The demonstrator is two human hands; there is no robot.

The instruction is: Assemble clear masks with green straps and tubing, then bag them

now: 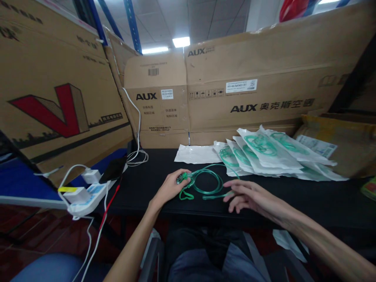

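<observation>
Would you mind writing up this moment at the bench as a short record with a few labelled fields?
Surface: black table, walled in by cardboard boxes
Left hand: left hand grips one end of the coiled green tubing
Right hand: right hand, fingers spread, touching the tubing's other side
Packed stock: sealed pouches holding green tubing, fanned out behind the hands
Empty pouch: one flat white pouch left of that stack
Left edge: white power strip with chargers and cables; dark phone beside it
</observation>
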